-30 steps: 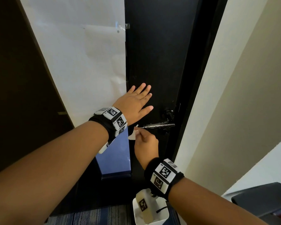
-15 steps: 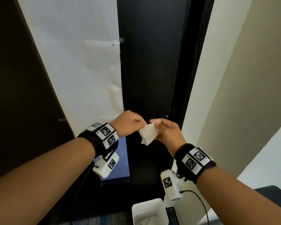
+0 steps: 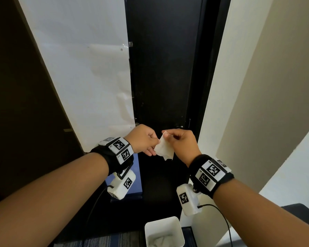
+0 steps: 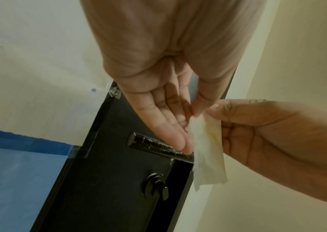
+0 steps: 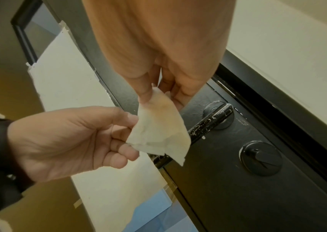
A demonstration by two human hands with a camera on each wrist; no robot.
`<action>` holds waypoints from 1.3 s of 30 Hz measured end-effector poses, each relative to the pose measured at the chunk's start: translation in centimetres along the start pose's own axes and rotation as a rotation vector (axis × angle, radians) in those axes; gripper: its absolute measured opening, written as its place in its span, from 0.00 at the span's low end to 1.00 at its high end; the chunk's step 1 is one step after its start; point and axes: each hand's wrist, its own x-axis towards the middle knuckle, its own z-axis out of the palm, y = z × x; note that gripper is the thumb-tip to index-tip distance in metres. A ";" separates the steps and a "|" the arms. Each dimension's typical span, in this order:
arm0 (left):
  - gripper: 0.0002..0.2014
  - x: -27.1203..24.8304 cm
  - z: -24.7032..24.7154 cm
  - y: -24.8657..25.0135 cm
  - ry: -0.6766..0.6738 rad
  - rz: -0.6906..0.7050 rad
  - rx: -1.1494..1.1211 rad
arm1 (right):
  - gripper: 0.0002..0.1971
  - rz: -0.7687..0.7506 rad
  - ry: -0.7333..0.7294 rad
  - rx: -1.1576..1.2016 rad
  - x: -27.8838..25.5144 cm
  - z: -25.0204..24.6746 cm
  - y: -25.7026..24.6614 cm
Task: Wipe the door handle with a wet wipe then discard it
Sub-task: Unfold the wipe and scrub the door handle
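Observation:
A white wet wipe (image 3: 164, 148) hangs between my two hands in front of the black door (image 3: 164, 68). My left hand (image 3: 144, 139) pinches its left edge between thumb and fingers (image 5: 118, 135). My right hand (image 3: 181, 142) pinches its top corner (image 5: 154, 94). The wipe (image 4: 208, 150) droops, partly unfolded. The dark lever door handle (image 4: 154, 145), flecked with white marks, sits on the door just behind the hands (image 5: 208, 124); in the head view the hands hide it. Neither hand touches the handle.
A round thumb-turn lock (image 5: 260, 157) sits below the handle. A white bin (image 3: 163, 232) with crumpled wipes inside stands on the floor below my hands. White paper (image 3: 82, 68) covers the door's glass panel at left. A beige wall (image 3: 275, 86) runs along the right.
A second ago my left hand lay flat on the door while the right held the wipe at the handle. Both hands have since drawn back and now pinch the wipe together.

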 end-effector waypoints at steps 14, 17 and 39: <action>0.13 0.1 0.2 1.1 0.079 -0.162 -0.308 | 0.17 -0.145 -0.011 -0.172 -1.8 1.0 0.3; 0.17 0.2 0.0 1.3 0.020 -0.158 -0.291 | 0.22 -0.071 0.028 -0.153 -1.1 0.7 0.7; 0.31 3.0 -2.5 -3.1 0.154 0.373 1.044 | 0.10 -0.718 -0.445 -1.065 8.8 -3.5 0.9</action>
